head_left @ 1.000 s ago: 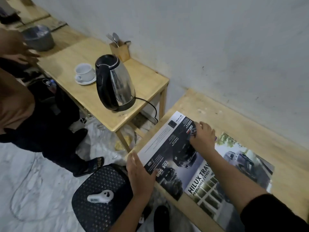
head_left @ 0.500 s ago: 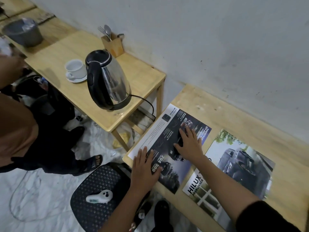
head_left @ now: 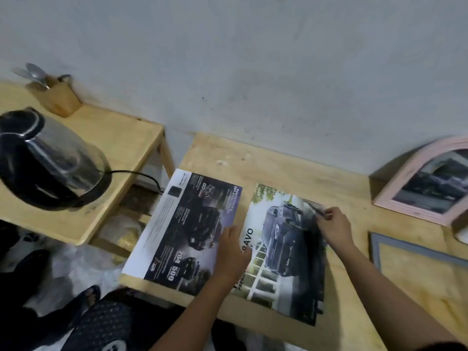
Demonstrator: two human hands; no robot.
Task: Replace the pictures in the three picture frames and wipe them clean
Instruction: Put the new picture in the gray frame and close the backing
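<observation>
The car print [head_left: 286, 252] is being held down on the left half of the table [head_left: 291, 163], its long side running from the far edge toward the near edge. A darker brochure sheet [head_left: 184, 231] is lying just beside it, overhanging the table's left edge. The left hand [head_left: 234, 252] is being pressed flat, fingers straight, across the line where the two sheets meet. A thin dark tool [head_left: 315, 210] is being pinched narrowly by the right hand [head_left: 334, 229] at the print's far right corner; whether it is a pen or a blade cannot be told.

The step in hand is judged to be the marking or trimming of a replacement picture. The next move calls for the sheet to be pinned firmly and for a line matched to a frame's opening. Both sheets are thin, glossy and rectangular, so sliding and curling are to be expected.

A pink arched frame [head_left: 410, 211] with ridged moulding is lying at the far right by the wall, a dark picture inside it; a curved cut would be needed there. A grey-blue rectangular frame [head_left: 405, 245] is lying flat nearer the right edge, a wood-coloured surface showing within it. A steel-and-black kettle [head_left: 50, 160] is standing on a neighbouring pale wooden side table [head_left: 121, 138].
</observation>
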